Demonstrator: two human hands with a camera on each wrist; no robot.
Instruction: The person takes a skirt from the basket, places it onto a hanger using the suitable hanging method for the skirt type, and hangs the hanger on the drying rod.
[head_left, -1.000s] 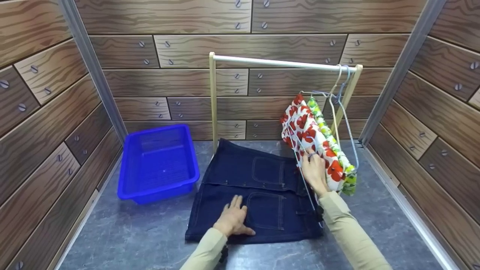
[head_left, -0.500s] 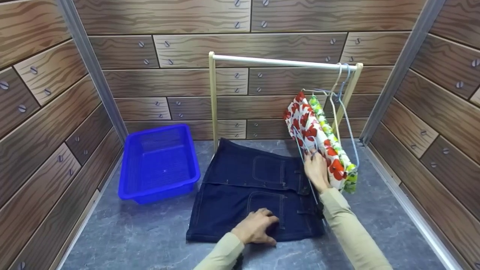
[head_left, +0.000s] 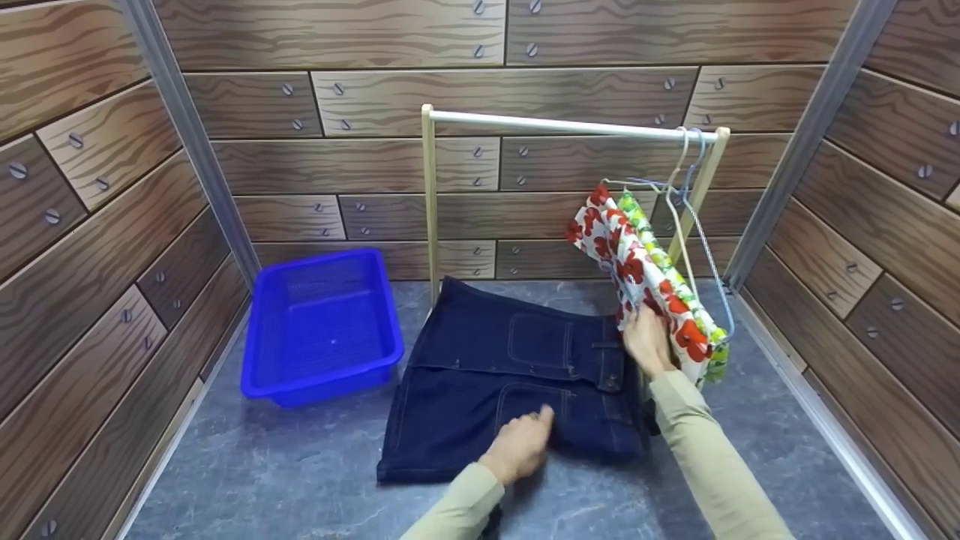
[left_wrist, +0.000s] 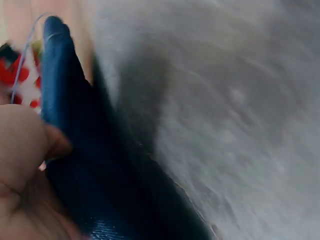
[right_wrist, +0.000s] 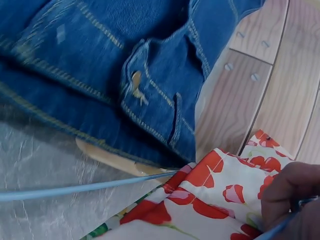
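A dark blue denim skirt (head_left: 472,337) with a buttoned front lies on the grey surface, its waist toward the right. My left hand (head_left: 519,446) pinches the skirt's near edge; the left wrist view shows the thumb (left_wrist: 57,142) against the lifted denim. At the waist end, my right hand (head_left: 646,339) grips a light blue wire hanger (right_wrist: 90,190). Part of the hanger is hidden by the skirt and the hand. Right beside that hand hangs a white cloth with red flowers (head_left: 630,266), and behind it a green-and-yellow printed cloth (head_left: 645,234).
A small clothes rack (head_left: 555,126) with a metal rail and wooden posts stands at the back. Two hangers (head_left: 694,161) bear the printed cloths at its right end. To the left sits a blue plastic basket (head_left: 251,337). Wood-patterned walls (head_left: 480,90) enclose three sides.
My left hand has gone from lying spread on the skirt to pinching its near edge farther right, and that edge has risen. My right hand has shifted slightly right with the hanger.
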